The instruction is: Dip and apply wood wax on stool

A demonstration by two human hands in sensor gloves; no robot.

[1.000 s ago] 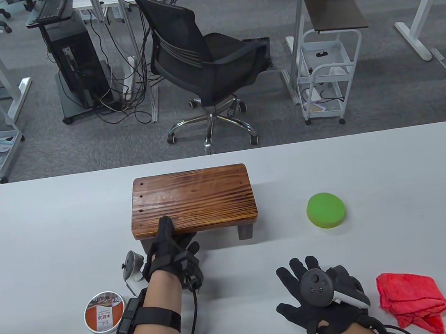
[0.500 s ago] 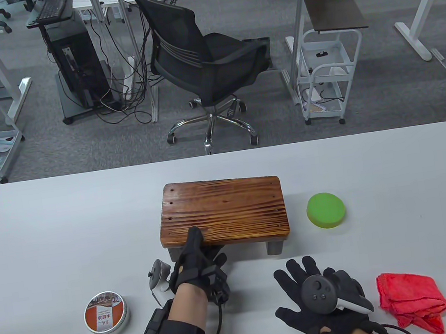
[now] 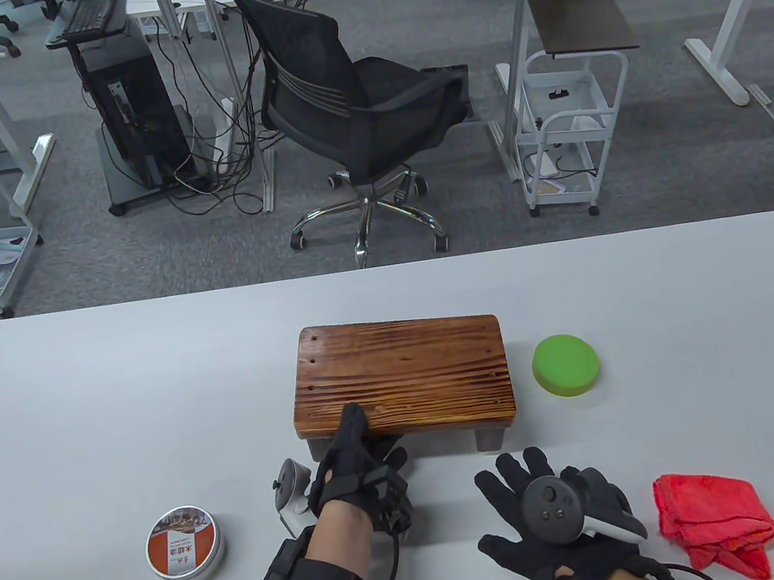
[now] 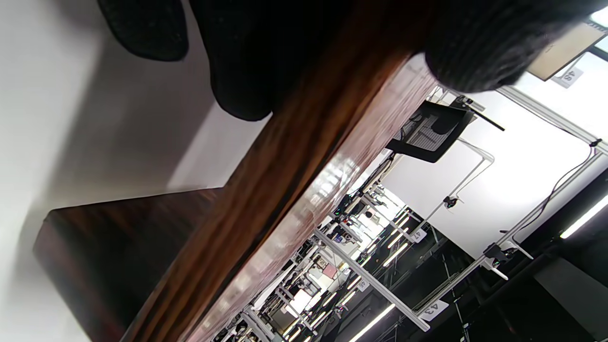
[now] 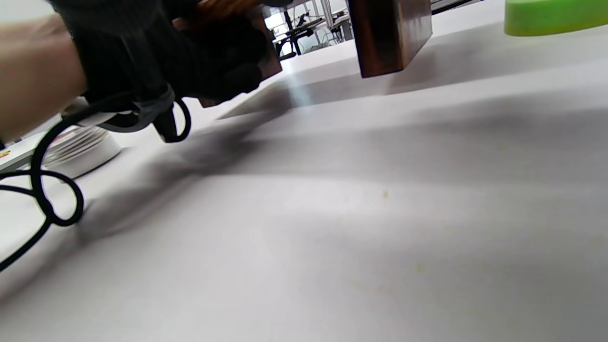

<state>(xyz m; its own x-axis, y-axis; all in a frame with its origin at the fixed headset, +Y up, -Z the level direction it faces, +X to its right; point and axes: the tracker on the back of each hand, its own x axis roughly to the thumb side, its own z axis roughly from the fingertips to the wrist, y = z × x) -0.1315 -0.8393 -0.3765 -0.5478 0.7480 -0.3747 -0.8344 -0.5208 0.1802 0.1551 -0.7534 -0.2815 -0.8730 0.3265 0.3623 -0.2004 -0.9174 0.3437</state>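
Note:
A small dark wooden stool (image 3: 402, 374) stands mid-table. My left hand (image 3: 357, 463) grips its near left edge, thumb on top and fingers under the seat; the left wrist view shows the seat edge (image 4: 285, 180) close up. My right hand (image 3: 556, 518) rests flat on the table with fingers spread, holding nothing. A round wax tin (image 3: 184, 546) with an orange label sits closed at the near left, also in the right wrist view (image 5: 80, 149). A green round sponge (image 3: 566, 364) lies right of the stool, also in the right wrist view (image 5: 555, 16).
A crumpled red cloth (image 3: 714, 517) lies at the near right, beside my right hand. A stool leg (image 5: 389, 38) stands in front of my right hand. A black office chair (image 3: 347, 108) stands beyond the table's far edge.
My left hand has dragged the stool to the right and toward me, close to the green sponge. My right hand has stayed flat in place.

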